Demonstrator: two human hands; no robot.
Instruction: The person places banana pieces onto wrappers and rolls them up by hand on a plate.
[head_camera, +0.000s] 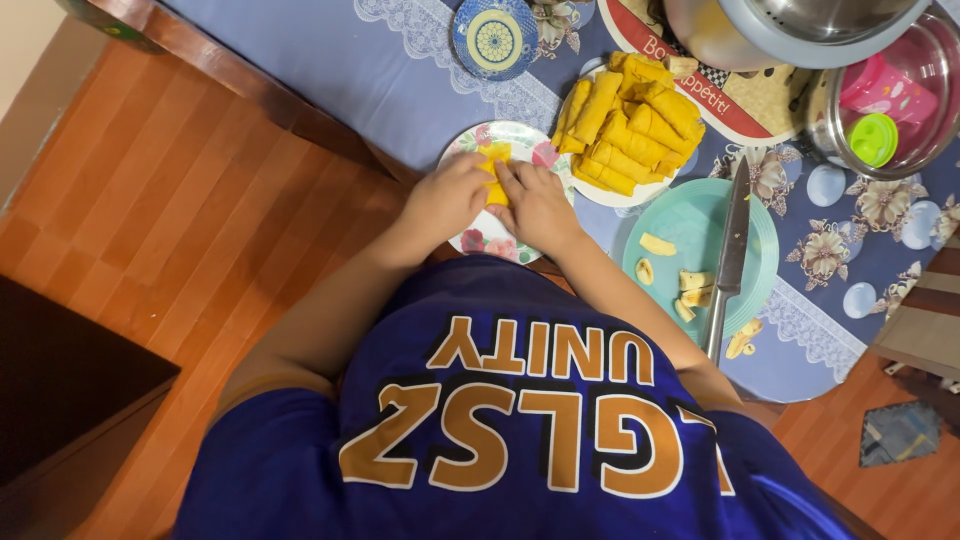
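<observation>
Both my hands sit close together over the flowery plate (468, 243) on the bench (330, 70). My left hand (447, 200) and my right hand (537, 205) curl their fingers around one yellow wrap (496, 172), pinching it between them. Just past my right hand a white plate (630, 196) holds a big pile of rolled yellow wraps (628, 122) (they all look the same). Farther out on that side, a knife (728, 262) lies across a green plate (690, 222) with banana pieces (692, 288).

Yellow wrapper (496, 170), partly folded, flat on the floral plate (520, 138)
</observation>
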